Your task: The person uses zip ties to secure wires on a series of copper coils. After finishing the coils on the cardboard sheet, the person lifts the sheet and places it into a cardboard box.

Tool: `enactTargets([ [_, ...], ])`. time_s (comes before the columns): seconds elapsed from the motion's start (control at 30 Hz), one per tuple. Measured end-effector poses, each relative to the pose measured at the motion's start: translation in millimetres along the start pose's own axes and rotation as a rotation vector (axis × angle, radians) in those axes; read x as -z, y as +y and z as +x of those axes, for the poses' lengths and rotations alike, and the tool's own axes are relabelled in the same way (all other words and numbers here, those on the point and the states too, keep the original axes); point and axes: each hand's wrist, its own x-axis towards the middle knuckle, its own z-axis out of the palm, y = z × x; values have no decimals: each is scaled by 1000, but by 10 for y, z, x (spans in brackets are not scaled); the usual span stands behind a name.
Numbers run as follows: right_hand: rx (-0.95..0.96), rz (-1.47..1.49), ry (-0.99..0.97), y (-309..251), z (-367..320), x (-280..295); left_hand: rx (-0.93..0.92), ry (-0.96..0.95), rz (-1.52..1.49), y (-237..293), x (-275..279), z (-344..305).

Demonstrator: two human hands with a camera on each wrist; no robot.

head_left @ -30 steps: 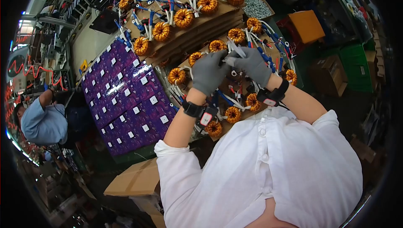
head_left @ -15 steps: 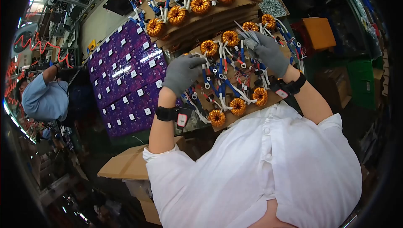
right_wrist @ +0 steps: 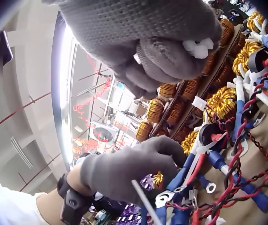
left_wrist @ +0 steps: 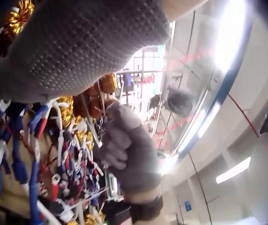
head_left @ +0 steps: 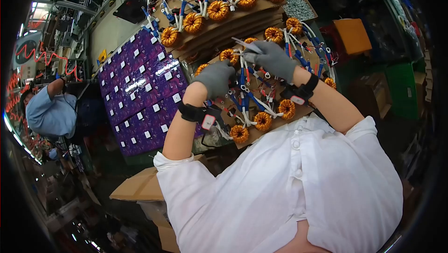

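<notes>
The gloved right hand point(head_left: 275, 61) curls round a bundle of thin white cable ties point(head_left: 248, 44), whose pale heads point(right_wrist: 199, 48) poke out between its fingers in the right wrist view. To its left, the gloved left hand point(head_left: 215, 79) has bent fingers at the blue-and-white leads point(right_wrist: 186, 166) below a copper-wound coil point(right_wrist: 190, 141); its fingertips are partly hidden there. A thin white strip point(right_wrist: 145, 202) slants across beside these leads. The two hands are apart, over cardboard covered with coils, ring terminals and red-black twisted wires point(right_wrist: 234, 176).
Stacked cardboard layers with more coils point(head_left: 218, 10) lie beyond the hands. A purple sheet with white squares point(head_left: 140, 87) is at left, a tray of small metal parts point(head_left: 298, 5) at the back. An orange box point(head_left: 352, 36) stands right; another person point(head_left: 51, 110) is far left.
From close together, the hands moved apart and have since come nearer again. Over the last half second the left hand moved right and the right hand, still with the ties, moved left.
</notes>
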Motion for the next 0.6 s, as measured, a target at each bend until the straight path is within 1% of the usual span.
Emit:
enactTargets([
  [0.03, 34, -234, -9, 74, 50, -26, -13, -8, -143, 0, 108, -17],
  [0.07, 67, -467, -20, 171, 98, -58, -15, -10, -139, -55, 114, -12],
  [0.1, 131, -569, -20, 229, 97, -87, 11, -28, -334, -99, 118, -19],
  [0.13, 132, -565, -22, 268, 88, -48, 40, -46, -531, -131, 121, -29],
  [0.17, 76, -589, -73, 296, 80, -2, 103, -24, -695, -137, 106, -56],
  [0.2, 20, -613, -125, 250, 64, 13, 107, -24, -697, -149, 73, -51],
  [0.27, 7, -656, -137, 197, 61, 18, 124, 79, -826, -165, -24, -11],
  [0.3, -3, -571, -109, 205, 88, 31, 114, 133, -940, -131, -46, -16],
  [0.33, -9, -487, -83, 213, 124, 40, 113, 138, -941, -100, -87, -8],
  [0.37, -35, -133, -58, 281, 151, 45, 99, 284, -924, -67, -160, 2],
  [0.4, -36, -137, -66, 217, 135, 51, 86, 428, -905, -24, -227, -2],
  [0.43, -112, -14, -16, 94, 76, 65, 73, 442, -848, 44, -242, -34],
  [0.47, -189, 109, 36, 18, 18, 62, 77, 443, -858, 35, -271, -38],
  [0.5, -140, 216, 47, 1, -15, 15, 65, 456, -845, 26, -305, -44],
  [0.53, -147, 213, 43, 4, -48, 1, 54, 468, -830, 19, -330, -52],
  [0.57, -155, 129, 16, 5, -72, -2, 24, 498, -1132, 38, -351, -97],
  [0.6, -161, 46, -10, 10, -84, 3, 25, 499, -1134, 8, -358, -125],
])
